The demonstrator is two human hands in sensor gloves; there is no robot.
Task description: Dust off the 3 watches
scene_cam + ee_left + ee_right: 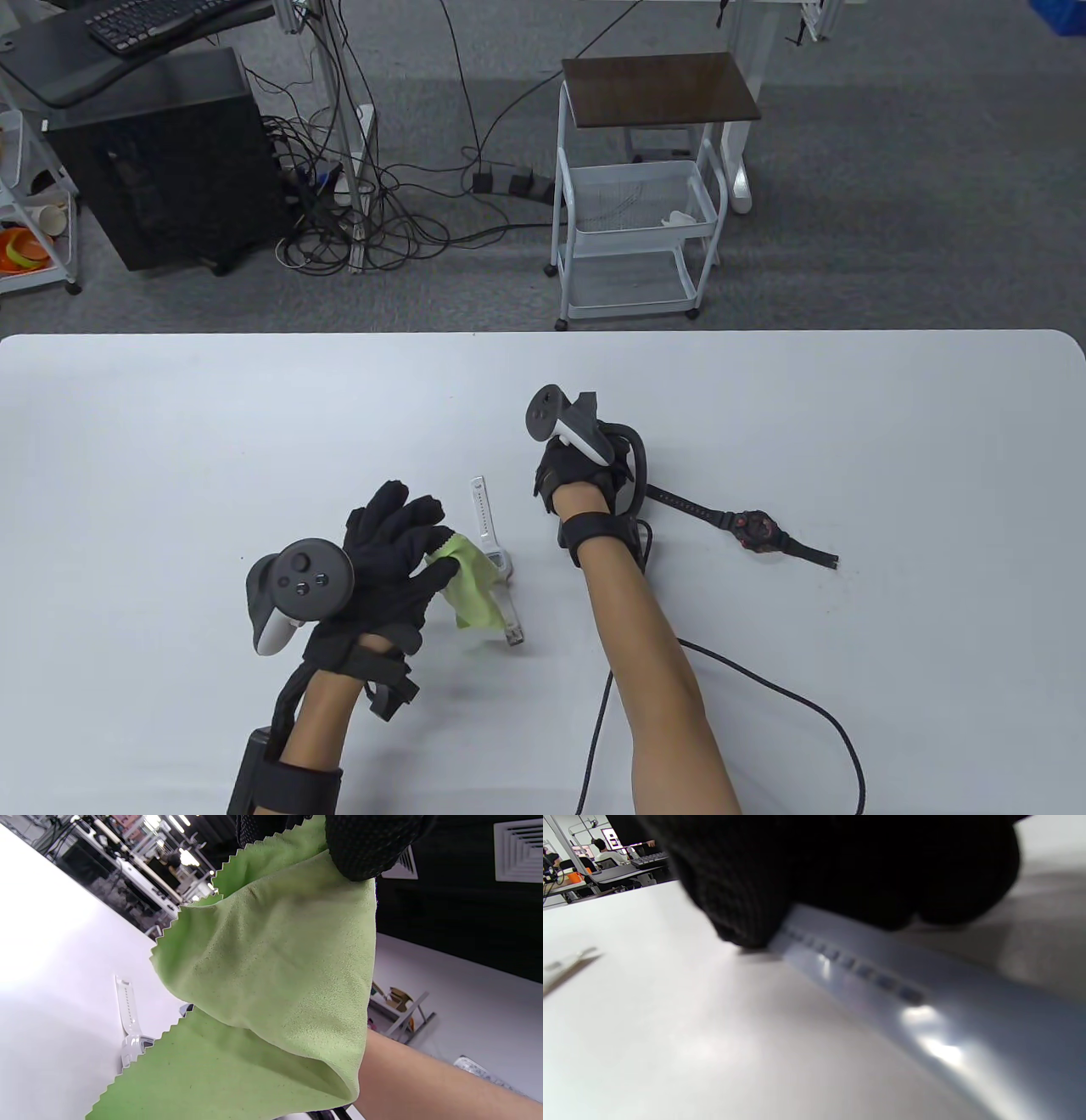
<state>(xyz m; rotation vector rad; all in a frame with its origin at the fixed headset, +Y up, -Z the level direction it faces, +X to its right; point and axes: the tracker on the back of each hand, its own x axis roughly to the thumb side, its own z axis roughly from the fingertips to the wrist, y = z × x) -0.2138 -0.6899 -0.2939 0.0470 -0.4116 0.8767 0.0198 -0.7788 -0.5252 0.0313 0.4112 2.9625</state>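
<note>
The left hand (386,552) pinches a green cloth (471,590) draped over the white watch (492,543) on the table (170,424). Further in, the right hand (577,471) presses a pale strap (882,984) — its grip unclear. The black watch (755,531) lies just right.

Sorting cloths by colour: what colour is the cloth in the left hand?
Light green, with a zigzag-cut edge. The cloth shows best in the left wrist view.

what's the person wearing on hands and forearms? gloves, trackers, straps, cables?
Both the left hand and the right hand wear black knit gloves, each with a dark grey, white-handled tracker on its back. Black wrist straps; bare forearms, no sleeves. A black box is strapped to the left forearm; a black cable trails from the right wrist.
</note>
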